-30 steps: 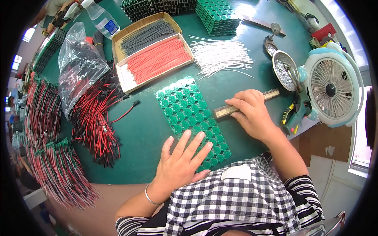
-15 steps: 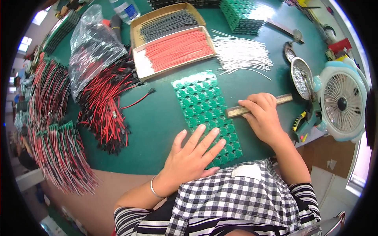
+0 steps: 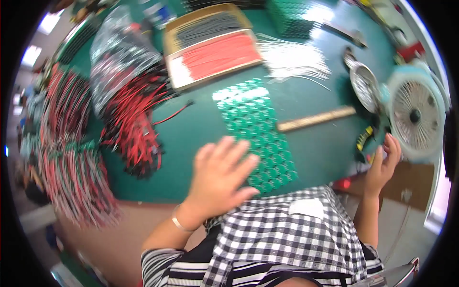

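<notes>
A long panel of round green circuit boards (image 3: 260,129) lies slantwise on the green table. My left hand (image 3: 217,174) is spread palm down over the panel's near left edge; blur hides whether it presses on it. A flat brown, ruler-like strip (image 3: 315,118) lies free, its left end by the panel's right edge. My right hand (image 3: 384,165) is off to the right, at the table's edge near the fan. Its thumb and fingers are apart, and nothing shows between them. Closest to it is a yellow-and-black handled hand tool (image 3: 365,138).
Boxed red wires (image 3: 220,55) and dark wires (image 3: 208,29) sit at the back, beside loose white wires (image 3: 294,60). Red-black cable bundles (image 3: 131,124) and a clear plastic bag (image 3: 117,57) are left. A round metal dish (image 3: 364,87) and a fan (image 3: 415,115) stand right.
My right hand has let go of the ruler-like strip and moved right, toward the fan. My left hand has shifted slightly left and up. The whole view has shifted a little.
</notes>
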Motion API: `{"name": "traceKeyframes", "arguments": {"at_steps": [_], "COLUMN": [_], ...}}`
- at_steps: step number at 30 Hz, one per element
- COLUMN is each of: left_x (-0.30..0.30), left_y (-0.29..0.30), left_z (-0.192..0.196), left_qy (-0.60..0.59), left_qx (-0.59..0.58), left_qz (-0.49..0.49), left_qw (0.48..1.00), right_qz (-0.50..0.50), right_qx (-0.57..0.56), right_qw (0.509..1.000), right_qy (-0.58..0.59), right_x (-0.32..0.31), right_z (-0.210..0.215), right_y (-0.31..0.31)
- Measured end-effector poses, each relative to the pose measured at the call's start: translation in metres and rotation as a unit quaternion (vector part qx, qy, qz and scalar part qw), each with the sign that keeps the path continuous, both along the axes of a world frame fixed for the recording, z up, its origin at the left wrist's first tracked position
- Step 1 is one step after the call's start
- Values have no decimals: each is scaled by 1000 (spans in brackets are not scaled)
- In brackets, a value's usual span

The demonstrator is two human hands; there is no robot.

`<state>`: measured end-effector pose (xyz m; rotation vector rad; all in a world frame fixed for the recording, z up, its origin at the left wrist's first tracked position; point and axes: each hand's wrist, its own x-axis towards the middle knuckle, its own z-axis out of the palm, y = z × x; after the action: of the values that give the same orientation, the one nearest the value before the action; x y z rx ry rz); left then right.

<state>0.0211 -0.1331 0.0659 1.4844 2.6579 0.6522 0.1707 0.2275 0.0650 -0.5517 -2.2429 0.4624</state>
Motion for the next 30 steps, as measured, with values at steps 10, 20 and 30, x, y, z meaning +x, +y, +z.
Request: {"name": "traceKeyframes", "arguments": {"at_steps": [10, 20, 30], "left_x": [-22, -14, -38], "left_y": [13, -15, -64], "left_z": [16, -14, -9], "left_qy": [21, 21, 108], "left_qx": [-103, -21, 57], "left_qz": [53, 89, 216], "left_qw": [993, 996, 969], "right_qz": [-48, -93, -173], "right_qx": [-601, -179, -350], "right_qw": [798, 962, 920], "right_qy": [3, -186, 26], "right_x": [-39, -53, -68], "right_z": [-20, -83, -89], "right_y": [51, 104, 123]}}
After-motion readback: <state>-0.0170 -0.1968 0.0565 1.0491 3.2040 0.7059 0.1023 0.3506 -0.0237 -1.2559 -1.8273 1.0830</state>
